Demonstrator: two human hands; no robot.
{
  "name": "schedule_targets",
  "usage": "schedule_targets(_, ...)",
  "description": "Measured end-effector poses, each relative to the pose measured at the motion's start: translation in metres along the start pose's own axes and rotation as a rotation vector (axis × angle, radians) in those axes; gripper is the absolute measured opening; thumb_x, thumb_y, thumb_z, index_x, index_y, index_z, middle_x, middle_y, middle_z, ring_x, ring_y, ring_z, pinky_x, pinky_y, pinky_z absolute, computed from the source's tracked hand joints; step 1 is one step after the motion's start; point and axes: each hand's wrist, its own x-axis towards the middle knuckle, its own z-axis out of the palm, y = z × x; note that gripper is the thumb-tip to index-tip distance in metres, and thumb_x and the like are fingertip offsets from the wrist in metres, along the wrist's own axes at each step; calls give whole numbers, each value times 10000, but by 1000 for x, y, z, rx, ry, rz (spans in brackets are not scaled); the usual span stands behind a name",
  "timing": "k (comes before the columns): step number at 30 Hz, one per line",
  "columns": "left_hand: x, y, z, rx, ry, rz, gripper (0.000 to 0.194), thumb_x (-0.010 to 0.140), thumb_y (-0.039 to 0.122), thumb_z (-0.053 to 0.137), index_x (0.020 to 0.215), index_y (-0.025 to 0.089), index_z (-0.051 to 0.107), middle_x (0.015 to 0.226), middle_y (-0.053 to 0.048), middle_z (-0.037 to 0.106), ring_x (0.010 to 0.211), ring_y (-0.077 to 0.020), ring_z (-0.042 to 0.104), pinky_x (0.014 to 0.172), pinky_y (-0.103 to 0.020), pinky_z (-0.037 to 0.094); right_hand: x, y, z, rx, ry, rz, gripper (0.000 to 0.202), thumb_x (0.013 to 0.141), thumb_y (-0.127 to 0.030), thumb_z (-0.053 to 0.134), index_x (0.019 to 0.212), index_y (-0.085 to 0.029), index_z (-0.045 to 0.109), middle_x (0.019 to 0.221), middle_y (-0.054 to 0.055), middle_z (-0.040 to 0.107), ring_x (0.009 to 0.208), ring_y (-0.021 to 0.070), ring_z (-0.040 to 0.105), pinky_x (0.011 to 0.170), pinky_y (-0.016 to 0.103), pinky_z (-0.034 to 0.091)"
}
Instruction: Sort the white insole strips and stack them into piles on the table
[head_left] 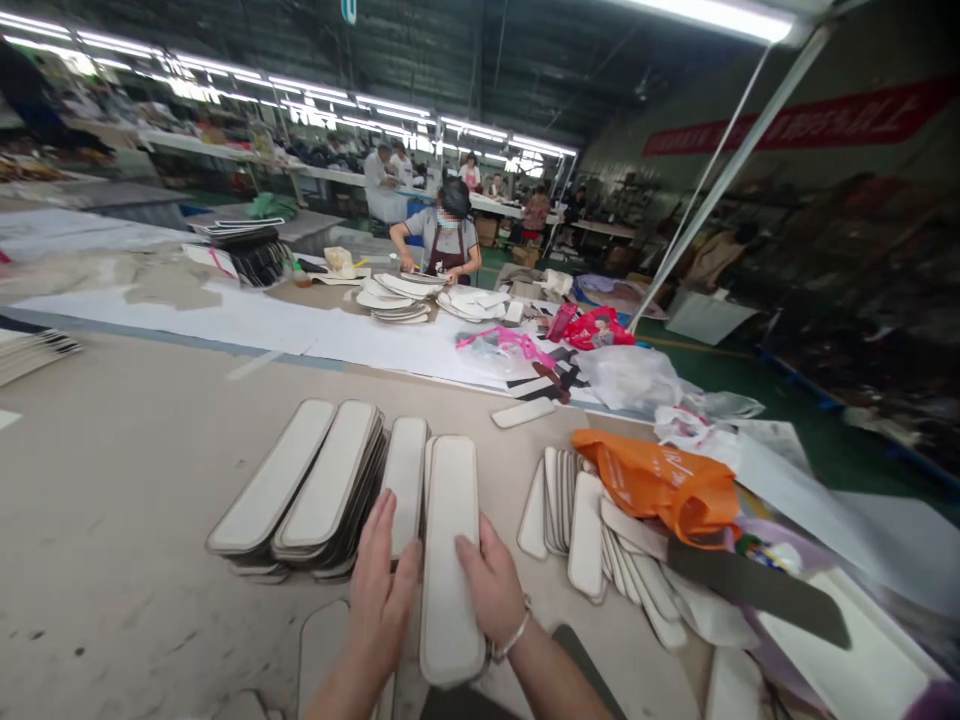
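Observation:
A long white panel [452, 560] with rounded ends is held in my right hand [491, 585], the thumb on its face and the fingers at its right edge. My left hand [382, 575] is open, its fingers stretched out over the near end of a narrower stack of white panels [405, 470]. Just left of that hand are two taller stacks of panels, the middle stack [330, 480] and the outer stack [274, 480]. Below my left wrist lies a loose pale panel [319, 640], partly hidden by the arm.
Fanned panels [589, 540] lie to the right, beside an orange bag [667, 485]. Dark strips [757, 590] and sheets crowd the right edge. A co-worker [448, 240] sits across the table behind piled white pieces [401, 295]. A slanting metal pole [731, 175] rises at right.

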Motion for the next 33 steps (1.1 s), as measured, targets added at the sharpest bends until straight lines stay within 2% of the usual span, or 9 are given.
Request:
schedule_targets(2,16,-16,-11,69,38,-22,580,893,417,376,1406,152,323,1502,-94,283,1387,-198,216,1155,-378,122,33,1,14,-34,0,-15,384,845,-308,495,1209,-192,533,1147,46,642,1042,196,587,951,343,446)
schedule_targets(5,37,-41,-16,43,-19,-186,607,900,464,315,1398,118,340,1476,-108,336,1372,-182,263,1149,-338,146,72,14,33,-96,17,8,346,819,-311,491,1136,-192,564,1055,37,678,947,192,619,870,331,487)
schedule_targets(10,56,-65,-12,-46,-80,-348,654,882,521,317,1378,100,379,1448,-101,384,1351,-177,303,1130,-301,194,107,37,50,-229,40,51,324,809,-307,465,1090,-192,578,1002,35,686,891,183,623,835,318,489)
schedule_targets(15,60,-65,-15,-174,-129,-419,680,873,534,337,1371,75,387,1452,-111,368,1353,-193,295,1126,-325,204,114,42,56,-470,43,38,330,826,-257,437,1107,-189,595,1030,60,652,980,203,579,904,330,444)
schedule_targets(19,62,-59,-17,-205,-111,-412,658,874,491,369,1352,39,403,1427,-135,402,1338,-199,330,1122,-332,225,117,54,58,-631,124,86,332,854,-270,413,1093,-161,615,1059,112,588,1021,228,549,960,353,413)
schedule_targets(21,62,-57,-16,-207,-113,-416,641,873,489,381,1346,59,419,1418,-123,419,1332,-201,343,1122,-340,225,119,62,60,-605,158,106,388,871,-304,404,1178,-137,572,1177,140,537,1127,232,506,1018,350,373)
schedule_targets(25,61,-56,-16,-190,-122,-438,647,872,510,375,1364,92,404,1436,-98,400,1337,-194,333,1123,-330,217,119,74,65,-456,123,148,578,911,-412,344,1394,-95,331,1423,152,370,1328,220,326,1096,380,278)
schedule_targets(29,62,-53,-17,-175,-149,-425,639,885,489,350,1369,75,389,1444,-103,385,1351,-173,300,1126,-300,191,118,75,69,-316,84,87,667,929,-495,264,1432,-59,219,1494,154,237,1385,201,208,1120,386,213)
schedule_targets(33,64,-52,-18,-211,-143,-442,628,888,486,351,1367,83,393,1447,-100,379,1347,-169,308,1117,-294,216,120,75,70,-324,47,106,743,919,-562,208,1440,-33,179,1509,156,180,1399,184,150,1131,357,171)
